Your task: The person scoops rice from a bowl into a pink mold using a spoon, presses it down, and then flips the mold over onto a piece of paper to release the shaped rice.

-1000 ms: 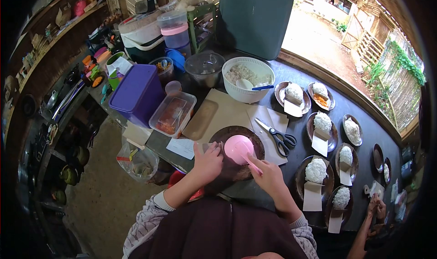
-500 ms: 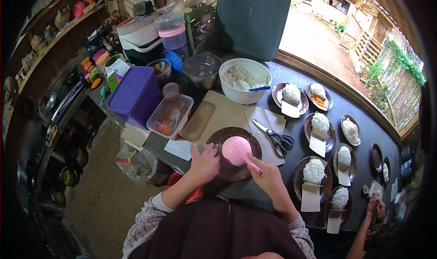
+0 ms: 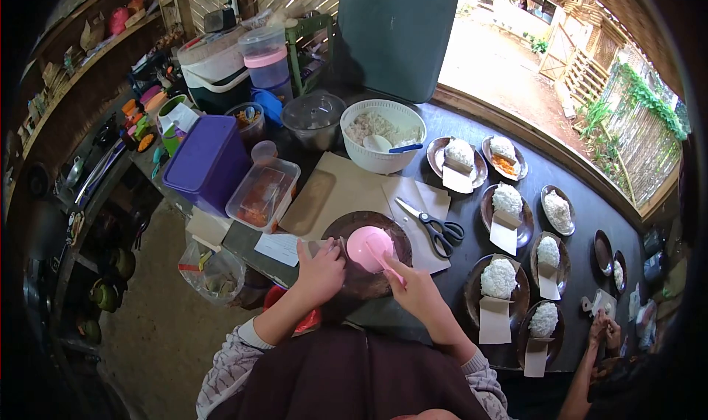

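My right hand grips the handle of a pink ladle, whose bowl is turned face down on a dark round plate in front of me. My left hand rests on the plate's left rim, fingers curled on its edge. A white bowl of rice with a spoon in it stands beyond, past brown paper sheets and black scissors.
Several plates with rice mounds and paper slips line the dark table to my right. A purple box, a clear tub of orange food and stacked containers stand at left. Another person's hands work at the lower right.
The view has drifted a little, so everything sits slightly lower left in the picture. Both hands stay on the plate and the ladle; the ladle stays upside down on the plate.
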### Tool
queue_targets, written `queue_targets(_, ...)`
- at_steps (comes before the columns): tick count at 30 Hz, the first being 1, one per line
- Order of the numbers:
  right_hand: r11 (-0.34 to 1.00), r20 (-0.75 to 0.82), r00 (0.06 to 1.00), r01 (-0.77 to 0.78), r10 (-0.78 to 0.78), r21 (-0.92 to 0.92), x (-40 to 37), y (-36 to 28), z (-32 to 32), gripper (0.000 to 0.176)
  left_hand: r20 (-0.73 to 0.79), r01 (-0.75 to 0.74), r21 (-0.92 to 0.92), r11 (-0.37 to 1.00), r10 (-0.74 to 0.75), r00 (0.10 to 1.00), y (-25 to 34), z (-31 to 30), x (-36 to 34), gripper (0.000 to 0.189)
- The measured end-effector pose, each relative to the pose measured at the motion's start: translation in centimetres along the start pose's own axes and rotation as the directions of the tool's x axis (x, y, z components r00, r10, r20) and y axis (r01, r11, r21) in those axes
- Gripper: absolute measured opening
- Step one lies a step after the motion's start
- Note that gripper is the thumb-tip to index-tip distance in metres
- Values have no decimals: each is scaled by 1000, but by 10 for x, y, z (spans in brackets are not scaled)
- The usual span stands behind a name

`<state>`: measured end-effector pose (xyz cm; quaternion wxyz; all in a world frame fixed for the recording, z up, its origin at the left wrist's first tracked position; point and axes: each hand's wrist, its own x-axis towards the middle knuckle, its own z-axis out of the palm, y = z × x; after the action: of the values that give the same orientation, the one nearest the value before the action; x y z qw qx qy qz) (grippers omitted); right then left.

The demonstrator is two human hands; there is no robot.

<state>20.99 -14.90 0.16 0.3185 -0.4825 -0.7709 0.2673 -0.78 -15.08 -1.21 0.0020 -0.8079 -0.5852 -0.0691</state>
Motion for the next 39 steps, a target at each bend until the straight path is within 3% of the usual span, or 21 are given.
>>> queue_targets(8,1000,-5,1000,4,-4,-3,-1,-1,3,33,76,9,10,1000,-9,997,1,-4,0,24)
queue_targets(16,999,-12,999,29,-29,-37,-3,0,4,34,54,5,28,1000,-6,998,0,1,2,24)
queue_targets(21,995,16,999,-27,29,-95,-3,-2,0,40,57,7,29,1000,-9,998,1,1,3,23)
queue_targets(27,993,25,999,24,-21,-114,-4,1,-4,48,71,7,55,998,-11,997,2,-2,3,23)
queue_targets(29,995,30,999,-15,18,-102,-3,-6,-7,46,155,39,80,996,-51,987,4,-4,5,23)
queue_targets(39,995,2,1000,-27,27,-99,-4,-5,-8,43,138,52,52,997,-59,989,7,-9,4,26)
